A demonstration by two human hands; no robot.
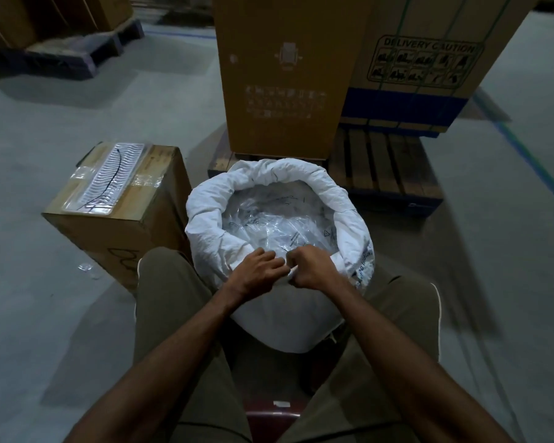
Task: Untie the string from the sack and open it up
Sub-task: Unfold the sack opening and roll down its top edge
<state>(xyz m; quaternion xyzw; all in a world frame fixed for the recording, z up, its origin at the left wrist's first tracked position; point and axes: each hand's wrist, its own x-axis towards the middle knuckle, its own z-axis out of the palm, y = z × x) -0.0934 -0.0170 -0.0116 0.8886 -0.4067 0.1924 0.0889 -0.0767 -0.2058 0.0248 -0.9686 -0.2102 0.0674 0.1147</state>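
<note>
A white woven sack (301,187) stands on the floor between my knees. Its mouth is wide open and the rim is rolled outward. Inside lies a pile of clear plastic packets (279,225). My left hand (256,270) and my right hand (311,266) meet at the near rim, both with fingers closed on the folded white fabric there. No string shows on the sack; whether one is pinched between my fingers is hidden.
A cardboard box (87,225) stands left of the sack with a clear plastic tray (109,177) and a black cable on top. Tall cartons (285,75) on a wooden pallet (381,167) rise behind. I sit on a dark red stool (275,414). Grey concrete floor surrounds.
</note>
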